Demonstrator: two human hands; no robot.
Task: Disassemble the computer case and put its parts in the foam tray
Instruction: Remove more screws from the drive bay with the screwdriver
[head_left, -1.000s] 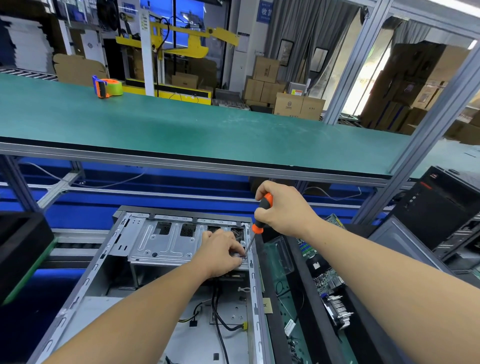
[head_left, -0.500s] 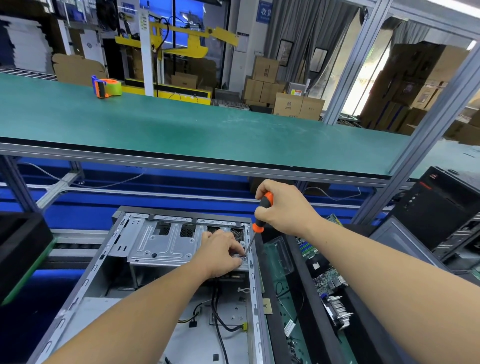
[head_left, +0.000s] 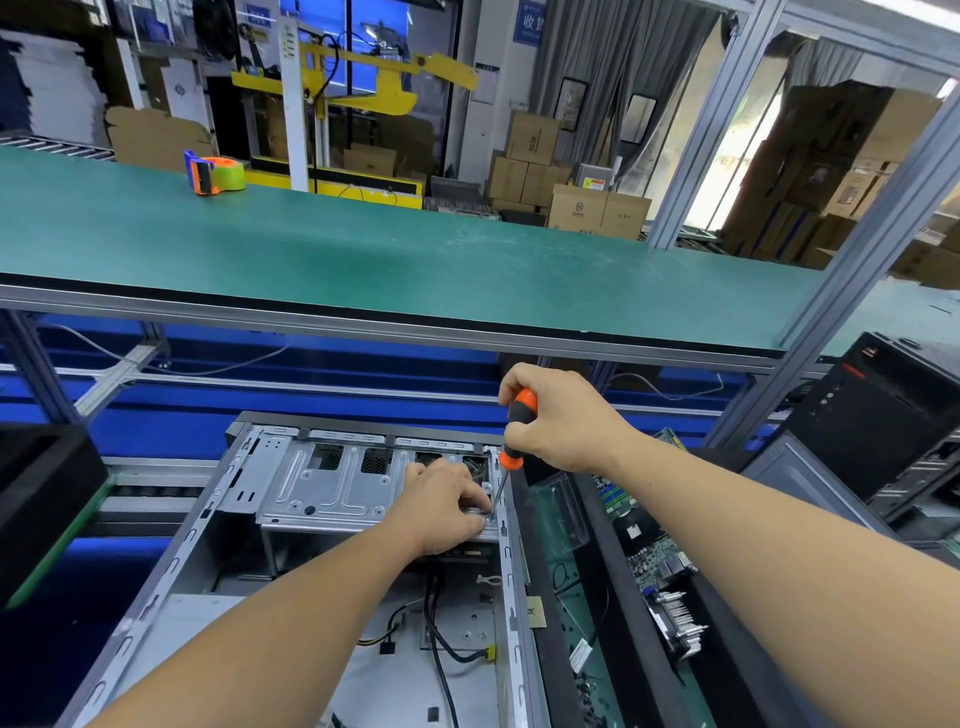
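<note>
The open grey computer case (head_left: 156, 597) lies on its side in front of me, with its metal drive cage (head_left: 322, 488) at the far end. My right hand (head_left: 566, 421) grips the orange-and-black screwdriver (head_left: 519, 415), which stands nearly upright with its tip at the cage's near right corner. My left hand (head_left: 441, 509) rests on the cage, fingers curled and pinching at the screwdriver's tip; the screw is hidden under them. Right of the case is the black foam tray (head_left: 545, 675), holding a motherboard (head_left: 654, 561) and a clear plastic piece (head_left: 558, 514).
Loose cables (head_left: 441, 649) lie on the case floor. A black foam block (head_left: 47, 493) stands at the left. A black computer tower (head_left: 883, 415) is at the right. A green shelf (head_left: 415, 260) overhangs the work area, with a tape dispenser (head_left: 213, 174) on it.
My right hand and the screwdriver handle have shifted very slightly to the left. My left hand stays at the tip.
</note>
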